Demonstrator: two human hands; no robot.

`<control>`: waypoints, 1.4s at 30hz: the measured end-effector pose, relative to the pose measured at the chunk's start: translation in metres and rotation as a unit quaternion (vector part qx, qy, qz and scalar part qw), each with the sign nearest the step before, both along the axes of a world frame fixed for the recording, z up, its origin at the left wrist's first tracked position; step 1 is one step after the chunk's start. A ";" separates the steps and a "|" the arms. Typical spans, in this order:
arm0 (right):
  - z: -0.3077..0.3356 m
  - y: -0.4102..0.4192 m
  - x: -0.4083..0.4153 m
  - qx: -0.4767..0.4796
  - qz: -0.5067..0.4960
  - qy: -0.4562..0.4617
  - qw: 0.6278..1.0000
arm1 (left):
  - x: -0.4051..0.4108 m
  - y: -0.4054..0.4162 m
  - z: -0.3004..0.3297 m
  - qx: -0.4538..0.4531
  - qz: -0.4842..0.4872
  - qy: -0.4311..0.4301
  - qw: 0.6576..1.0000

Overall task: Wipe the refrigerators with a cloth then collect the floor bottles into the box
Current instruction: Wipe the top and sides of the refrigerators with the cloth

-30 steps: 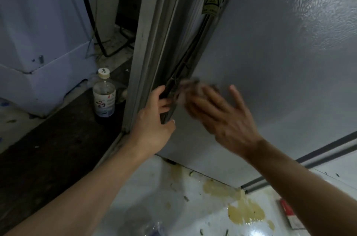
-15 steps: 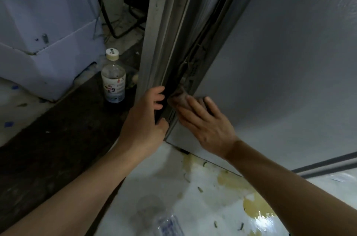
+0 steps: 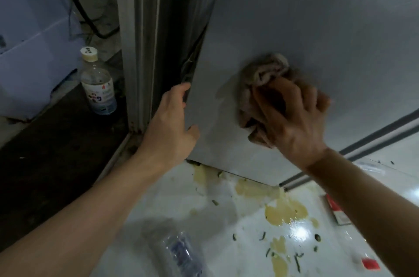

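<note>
A grey refrigerator door [image 3: 317,27] fills the upper right. My right hand [image 3: 292,118] presses a crumpled brown cloth [image 3: 258,77] against the lower part of the door, fingers curled over the cloth. My left hand [image 3: 170,127] grips the door's left edge, fingers wrapped behind it and thumb on the front. A clear plastic bottle [image 3: 98,86] with a cream cap stands upright on the dark floor to the left. Another clear bottle [image 3: 179,254] lies on the white floor at the bottom, blurred.
A second white appliance [image 3: 34,50] stands at the far left with a black cable [image 3: 84,11] beside it. The white floor [image 3: 158,204] has yellow spill patches [image 3: 283,208], small dark scraps and a red and white packet [image 3: 337,211].
My right hand has carried the cloth from the door's left edge rightward onto the door's face. My left hand keeps its grip on the edge. The view has shifted down slightly.
</note>
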State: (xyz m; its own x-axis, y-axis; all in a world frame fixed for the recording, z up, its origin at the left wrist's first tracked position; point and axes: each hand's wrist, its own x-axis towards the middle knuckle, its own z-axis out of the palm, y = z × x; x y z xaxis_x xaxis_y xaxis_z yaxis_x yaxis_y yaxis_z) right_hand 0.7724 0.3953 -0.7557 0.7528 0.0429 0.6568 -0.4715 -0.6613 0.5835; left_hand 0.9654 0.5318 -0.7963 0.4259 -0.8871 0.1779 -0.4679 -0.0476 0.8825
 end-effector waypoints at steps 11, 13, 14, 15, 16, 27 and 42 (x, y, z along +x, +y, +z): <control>-0.062 0.020 -0.034 0.060 -0.079 0.201 0.975 | -0.018 0.006 0.000 0.012 0.019 -0.072 0.997; -0.031 0.013 -0.050 0.049 -0.068 0.118 0.989 | -0.030 0.007 0.002 -0.009 0.037 -0.126 0.991; -0.019 0.009 -0.058 0.043 -0.051 0.076 0.995 | -0.037 0.007 0.002 -0.021 0.039 -0.154 0.987; -0.010 0.004 -0.064 0.045 -0.034 0.034 0.998 | -0.043 0.005 0.002 -0.033 0.039 -0.184 0.982; -0.006 0.001 -0.067 0.057 -0.022 -0.004 0.998 | -0.049 0.003 0.001 -0.043 0.035 -0.213 0.975; -0.061 0.017 -0.102 0.144 -0.112 0.190 0.965 | -0.079 -0.009 -0.014 0.030 -0.015 -0.341 0.940; -0.062 0.013 -0.153 0.165 -0.199 0.119 0.959 | -0.118 -0.025 -0.016 -0.010 -0.043 -0.450 0.892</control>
